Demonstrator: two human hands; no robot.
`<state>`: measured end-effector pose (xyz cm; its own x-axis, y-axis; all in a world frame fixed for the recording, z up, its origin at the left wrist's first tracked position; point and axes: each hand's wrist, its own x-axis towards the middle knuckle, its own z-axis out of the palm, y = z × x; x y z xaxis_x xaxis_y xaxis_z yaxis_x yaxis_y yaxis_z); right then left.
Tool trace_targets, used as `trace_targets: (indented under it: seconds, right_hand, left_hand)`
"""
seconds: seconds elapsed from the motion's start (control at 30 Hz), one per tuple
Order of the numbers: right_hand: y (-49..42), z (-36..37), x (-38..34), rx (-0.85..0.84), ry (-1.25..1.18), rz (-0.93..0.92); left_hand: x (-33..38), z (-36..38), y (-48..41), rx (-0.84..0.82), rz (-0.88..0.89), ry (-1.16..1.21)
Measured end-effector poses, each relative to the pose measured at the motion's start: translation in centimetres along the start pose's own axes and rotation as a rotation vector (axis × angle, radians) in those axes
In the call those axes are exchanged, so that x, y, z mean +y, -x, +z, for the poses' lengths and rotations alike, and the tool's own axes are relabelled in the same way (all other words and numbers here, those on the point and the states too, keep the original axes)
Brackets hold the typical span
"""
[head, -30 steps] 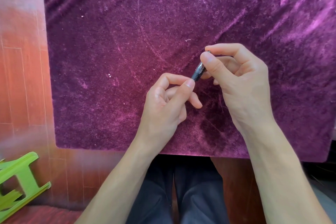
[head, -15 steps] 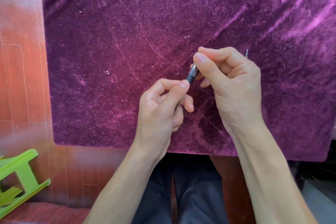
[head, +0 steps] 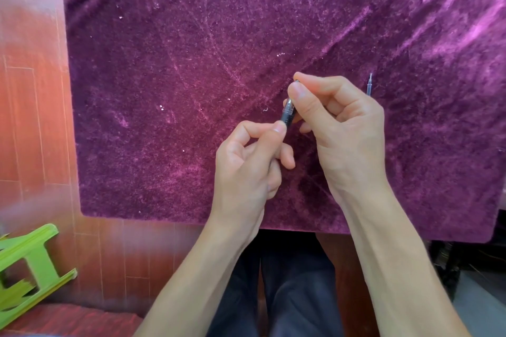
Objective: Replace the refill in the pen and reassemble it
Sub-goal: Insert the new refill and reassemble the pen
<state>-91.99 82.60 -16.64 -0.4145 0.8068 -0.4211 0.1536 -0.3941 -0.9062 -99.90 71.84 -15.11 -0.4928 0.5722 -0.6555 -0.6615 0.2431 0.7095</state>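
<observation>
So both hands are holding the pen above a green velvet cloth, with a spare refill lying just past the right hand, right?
Not quite: the cloth is purple, as the head view shows. Both hands, left and right, do hold the pen, and the refill lies past the right hand.

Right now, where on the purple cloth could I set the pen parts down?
The purple cloth is bare left of the left hand and across the far side. It is crowded only around the pen, the right hand and the refill beyond it.

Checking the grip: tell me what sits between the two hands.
In the head view, a short dark stretch of the pen bridges the left hand and right hand; both pinch it.
</observation>
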Motion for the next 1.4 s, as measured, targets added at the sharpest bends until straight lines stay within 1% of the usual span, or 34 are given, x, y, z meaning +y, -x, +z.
trace_targets:
  seconds: [0.13,0.23,0.53,0.7,0.83,1.0,1.23,1.4]
  right_hand:
    - [-0.1,-0.3,-0.4,0.019,0.077,-0.032]
    - [0.0,-0.5,-0.5,0.025,0.124,-0.039]
    - [0.1,-1.5,-1.0,0.026,0.199,-0.027]
    - [-0.3,-4.4,-1.0,0.079,0.273,-0.047]
    - [-0.6,-7.8,-0.8,0.148,0.347,-0.028]
    - [-0.7,-11.1,0.3,0.254,0.533,0.019]
    - [-0.9,-11.6,1.0,0.288,0.596,0.039]
    - [-1.0,-11.6,1.1,0.303,0.636,0.062]
  left_hand:
    - [0.0,0.5,0.1,-0.028,0.129,-0.18]
    - [0.3,0.5,0.0,0.009,0.193,-0.366]
    - [0.7,0.9,-0.3,0.084,0.233,-0.588]
    - [0.4,1.5,-1.0,0.15,0.209,-0.749]
    - [0.5,2.1,-2.0,0.184,0.216,-0.841]
    - [0.9,3.0,-3.2,0.24,0.261,-0.923]
    - [0.6,3.7,-4.0,0.282,0.253,-1.001]
    - [0.6,4.1,-4.0,0.312,0.233,-1.014]
